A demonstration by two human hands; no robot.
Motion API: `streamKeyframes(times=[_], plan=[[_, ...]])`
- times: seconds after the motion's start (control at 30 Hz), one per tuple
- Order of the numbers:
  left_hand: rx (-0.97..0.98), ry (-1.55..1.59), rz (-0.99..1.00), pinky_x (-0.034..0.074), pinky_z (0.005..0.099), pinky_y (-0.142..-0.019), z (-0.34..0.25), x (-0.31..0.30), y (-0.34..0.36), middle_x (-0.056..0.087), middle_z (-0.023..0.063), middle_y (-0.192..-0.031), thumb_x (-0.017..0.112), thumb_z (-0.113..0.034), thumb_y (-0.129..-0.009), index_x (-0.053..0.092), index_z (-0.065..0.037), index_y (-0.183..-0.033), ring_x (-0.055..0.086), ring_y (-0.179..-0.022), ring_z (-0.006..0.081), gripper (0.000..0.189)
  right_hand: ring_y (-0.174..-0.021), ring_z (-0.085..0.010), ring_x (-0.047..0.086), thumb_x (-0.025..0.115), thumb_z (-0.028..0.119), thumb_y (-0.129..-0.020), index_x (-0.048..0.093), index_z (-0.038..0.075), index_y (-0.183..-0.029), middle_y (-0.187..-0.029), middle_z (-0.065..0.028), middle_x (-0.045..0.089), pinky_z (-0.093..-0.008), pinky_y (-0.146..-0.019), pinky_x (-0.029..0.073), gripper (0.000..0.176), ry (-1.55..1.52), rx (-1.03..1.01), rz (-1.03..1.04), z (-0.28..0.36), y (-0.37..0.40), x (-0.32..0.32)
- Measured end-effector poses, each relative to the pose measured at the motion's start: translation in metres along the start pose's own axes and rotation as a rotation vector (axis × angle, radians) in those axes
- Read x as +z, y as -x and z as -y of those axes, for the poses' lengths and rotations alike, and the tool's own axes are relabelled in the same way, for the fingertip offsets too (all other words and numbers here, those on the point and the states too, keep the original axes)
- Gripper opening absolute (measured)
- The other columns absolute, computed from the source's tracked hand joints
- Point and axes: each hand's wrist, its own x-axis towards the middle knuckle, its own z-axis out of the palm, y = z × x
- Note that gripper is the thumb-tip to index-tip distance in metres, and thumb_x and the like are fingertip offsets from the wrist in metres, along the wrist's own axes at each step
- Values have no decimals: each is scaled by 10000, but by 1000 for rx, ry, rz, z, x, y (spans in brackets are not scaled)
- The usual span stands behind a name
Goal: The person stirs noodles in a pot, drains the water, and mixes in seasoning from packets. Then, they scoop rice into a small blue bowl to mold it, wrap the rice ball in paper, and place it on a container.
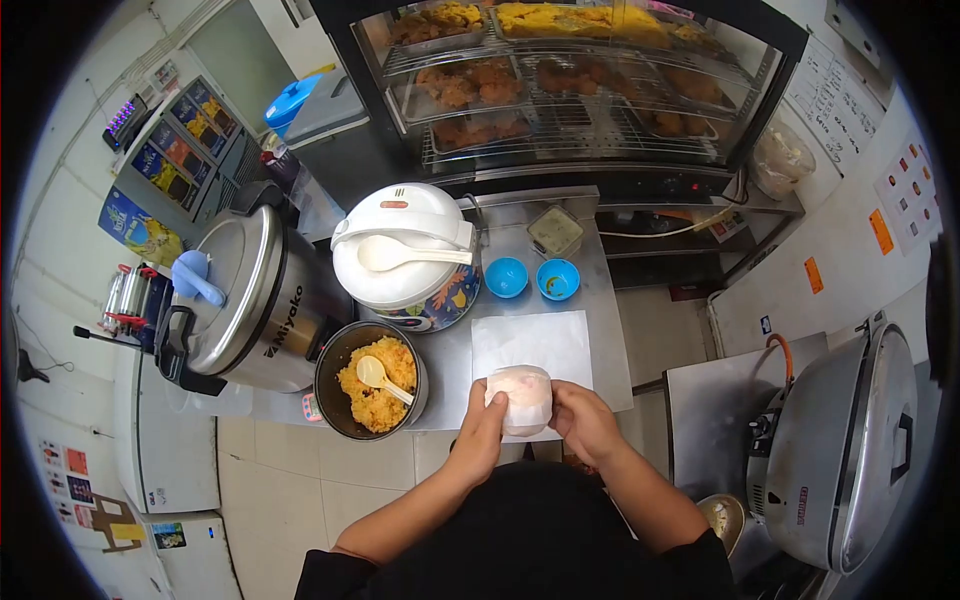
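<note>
Between my two hands is a rounded packet wrapped in pale paper, held above the counter's front edge. My left hand grips its left side, thumb on the front face. The fingers of my right hand close on its right side. What the wrapping contains is hidden. Just behind the packet, a white sheet of paper lies flat on the steel counter. To the left stands a dark pot of yellow rice with a cream rice spoon in it.
A white rice cooker carries a white spoon. Beside it are a large Miyako cooker, two blue bowls and a square lidded container. A glass display warmer with fried food stands behind; a big grey cooker is right.
</note>
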Motion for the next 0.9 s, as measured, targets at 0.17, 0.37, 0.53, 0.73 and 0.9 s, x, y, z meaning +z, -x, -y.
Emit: streamKeyframes(times=[0.17,0.37,0.53,0.73,0.9], plan=[[248,-363,-57,426,340,-982,6,-7,-7,537,151,-1181,298,-335,-1119,390,3,-1300,520,-1099,195,394,-1151,-185,603,553,208,-1055,518,-35,-1351,-1265,-138,615,-356,-964,526,384,166,26,-49,-1,6,29],[225,-376,-38,454,313,-923,-3,-11,-7,546,135,-1170,344,-312,-1124,411,2,-1308,535,-1054,168,370,-1115,-185,618,633,203,-1011,509,-39,-1333,-1228,-118,620,-348,-941,532,422,270,-10,-164,-18,-7,28],[196,-289,-28,466,264,-799,-18,-23,-1,572,83,-1072,405,-224,-1108,457,-9,-1299,544,-931,114,292,-1099,-180,631,654,154,-988,505,-34,-1320,-1209,-116,632,-331,-922,532,409,277,-74,-164,-19,-15,49],[326,-389,-122,450,244,-767,-24,-62,-5,573,58,-1031,420,-205,-1101,494,-22,-1290,525,-892,77,273,-1073,-171,637,682,135,-966,486,-9,-1265,-1204,-126,627,-306,-895,541,385,402,-34,-114,-28,-43,76],[409,-283,-247,465,258,-793,-61,-116,2,548,39,-1011,461,-225,-1094,493,-31,-1319,523,-877,88,299,-1036,-173,652,693,156,-965,464,33,-1292,-1187,-114,632,-296,-811,551,417,391,39,-69,-28,-87,131]])
